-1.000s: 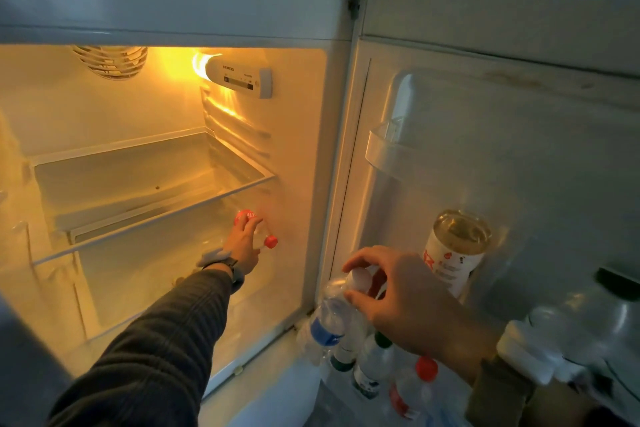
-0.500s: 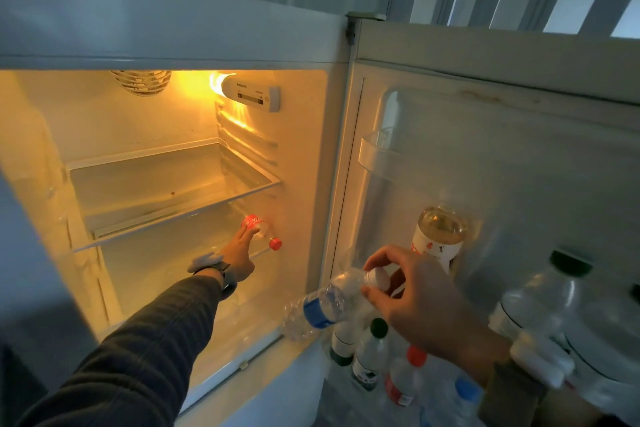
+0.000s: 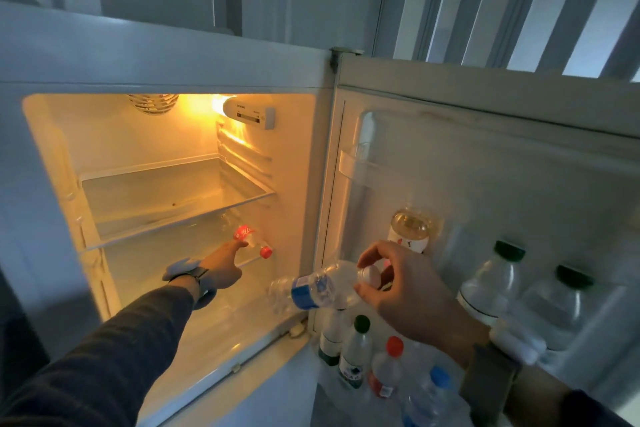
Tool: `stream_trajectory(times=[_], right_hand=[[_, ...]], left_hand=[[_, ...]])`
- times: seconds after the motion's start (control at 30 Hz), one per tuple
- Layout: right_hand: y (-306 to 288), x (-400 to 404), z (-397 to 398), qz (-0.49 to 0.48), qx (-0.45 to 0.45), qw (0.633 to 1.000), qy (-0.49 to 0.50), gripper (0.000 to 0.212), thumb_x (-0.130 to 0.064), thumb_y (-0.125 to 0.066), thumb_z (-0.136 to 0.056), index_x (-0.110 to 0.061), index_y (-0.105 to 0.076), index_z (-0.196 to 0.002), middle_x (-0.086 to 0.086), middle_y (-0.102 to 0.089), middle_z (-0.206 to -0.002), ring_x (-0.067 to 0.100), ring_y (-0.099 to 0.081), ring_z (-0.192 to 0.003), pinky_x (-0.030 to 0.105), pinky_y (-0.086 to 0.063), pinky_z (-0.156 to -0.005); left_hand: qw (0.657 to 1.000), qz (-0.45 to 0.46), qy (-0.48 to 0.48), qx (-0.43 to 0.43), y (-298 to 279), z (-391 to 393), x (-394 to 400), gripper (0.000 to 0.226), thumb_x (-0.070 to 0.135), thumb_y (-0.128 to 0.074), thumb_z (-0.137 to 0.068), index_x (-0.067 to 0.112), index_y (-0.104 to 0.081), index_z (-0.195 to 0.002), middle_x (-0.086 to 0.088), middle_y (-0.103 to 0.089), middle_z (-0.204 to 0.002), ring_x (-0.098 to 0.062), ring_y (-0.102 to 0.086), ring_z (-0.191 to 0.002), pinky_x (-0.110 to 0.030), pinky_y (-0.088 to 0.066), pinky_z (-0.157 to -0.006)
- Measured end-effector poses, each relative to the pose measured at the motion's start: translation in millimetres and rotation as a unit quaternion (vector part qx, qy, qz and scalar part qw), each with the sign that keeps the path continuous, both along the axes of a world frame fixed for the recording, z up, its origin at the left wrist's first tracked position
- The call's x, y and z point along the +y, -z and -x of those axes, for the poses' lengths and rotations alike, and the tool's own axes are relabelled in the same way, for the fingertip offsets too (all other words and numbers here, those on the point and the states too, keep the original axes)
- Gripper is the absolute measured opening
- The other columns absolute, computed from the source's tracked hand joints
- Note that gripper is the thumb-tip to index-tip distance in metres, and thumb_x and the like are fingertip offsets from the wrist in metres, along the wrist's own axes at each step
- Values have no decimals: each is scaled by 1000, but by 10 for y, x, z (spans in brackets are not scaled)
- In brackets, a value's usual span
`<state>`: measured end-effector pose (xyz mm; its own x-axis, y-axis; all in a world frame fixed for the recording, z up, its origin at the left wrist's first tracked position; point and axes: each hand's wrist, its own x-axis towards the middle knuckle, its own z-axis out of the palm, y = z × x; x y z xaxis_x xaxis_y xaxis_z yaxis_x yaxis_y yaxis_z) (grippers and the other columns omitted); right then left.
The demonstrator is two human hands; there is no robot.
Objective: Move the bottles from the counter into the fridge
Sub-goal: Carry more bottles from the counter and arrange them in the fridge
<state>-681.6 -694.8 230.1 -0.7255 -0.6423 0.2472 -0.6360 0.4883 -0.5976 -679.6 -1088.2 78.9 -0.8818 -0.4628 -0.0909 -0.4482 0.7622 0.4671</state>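
Two bottles were in the hands of the person, and both were close to the fridge (image 3: 173, 55), which stood open with its lamp on. The right hand (image 3: 405, 291) was closed with its fingertips around the neck and white cap of a clear water bottle (image 3: 318, 289) with a blue label, which lay almost level in the air just in front of the lower front edge of the fridge, its bottom turned toward the inside. The left hand (image 3: 221, 267) reached deep into the fridge, under the glass shelf (image 3: 173, 198); its fingers were loosely bent and touched a small bottle with red label and red cap (image 3: 251, 241) that lay on its side near the right inner wall. I could not tell if this hand really gripped it or only pushed it. The water bottle seemed thin and soft plastic, probably light, so its body would dent under a strong squeeze; the stiff neck looked the safest place to hold. A bottle laid on its side may roll. More bottles stood in the door rack (image 3: 588, 340) of the fridge.
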Motion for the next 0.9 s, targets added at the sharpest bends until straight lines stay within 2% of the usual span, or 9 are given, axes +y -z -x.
stream_trajectory(times=[0.13,0.23,0.33,0.43,0.5,0.57,0.73,0.8,0.9], right_hand=[[29,151,8,-15,-8,1000,-3,25,-33,-76,-91,-36,-60,-109,-13,-64,-96,0,-66,-84,17,-55,-69],[19,263,-4,4,-3,1000,11,24,-30,-75,-92,-35,-63,-112,-17,-64,-97,-15,-61,-91,8,-52,-69],[-84,291,10,37,1,999,29,25,-29,-74,-93,-33,-65,-116,-18,-63,-97,-13,-62,-87,10,-53,-66],[-187,267,12,53,27,998,35,30,-34,-74,-93,-33,-64,-122,-19,-63,-107,-1,-66,-89,20,-59,-78],[-221,246,-20,64,53,996,27,33,-35,-75,-93,-32,-64,-123,-16,-64,-111,4,-67,-93,25,-62,-81],[-242,255,-55,91,84,992,16,36,-34,-76,-91,-33,-65,-125,-14,-65,-115,4,-68,-95,27,-63,-81],[-323,401,-89,106,110,988,4,48,-29,-79,-89,-34,-61,-134,-20,-65,-118,-6,-66,-96,12,-57,-74],[-324,476,-60,81,108,991,13,44,-31,-75,-93,-36,-61,-134,-21,-64,-122,-7,-66,-96,13,-58,-75],[-280,583,0,46,90,994,37,34,-30,-71,-95,-38,-64,-128,-18,-68,-107,-3,-68,-88,20,-60,-77]], left_hand=[[997,26,49,56,-347,-111,276,57,7,-63,-90,24,-51,-143,-4,-40,-156,-27,-45,-139,-34,-38,-111],[988,-51,81,125,-679,-295,734,43,16,-61,-93,38,-60,-130,5,-49,-142,-16,-53,-129,-35,-47,-103],[958,-171,187,131,-978,-528,1365,48,21,-64,-96,42,-54,-137,19,-52,-139,0,-51,-126,-22,-45,-97],[948,-117,255,150,-1064,-648,1857,68,44,-76,-89,41,-42,-148,24,-52,-139,4,-50,-123,-17,-41,-97],[940,-57,260,215,-1038,-674,2025,73,49,-80,-83,38,-45,-146,21,-59,-132,4,-54,-114,-18,-42,-94],[931,-49,243,267,-1024,-660,2103,71,46,-83,-82,34,-48,-143,18,-63,-124,3,-54,-107,-22,-42,-92],[910,-59,197,361,-1121,-666,2054,69,36,-84,-81,31,-48,-139,14,-63,-123,-6,-57,-113,-35,-51,-99],[901,-50,177,394,-1151,-656,2009,68,30,-85,-81,28,-49,-138,15,-61,-124,-2,-55,-113,-27,-50,-99],[891,-47,178,414,-1143,-614,2000,68,23,-86,-80,24,-49,-138,16,-58,-125,3,-50,-115,-8,-42,-98]])
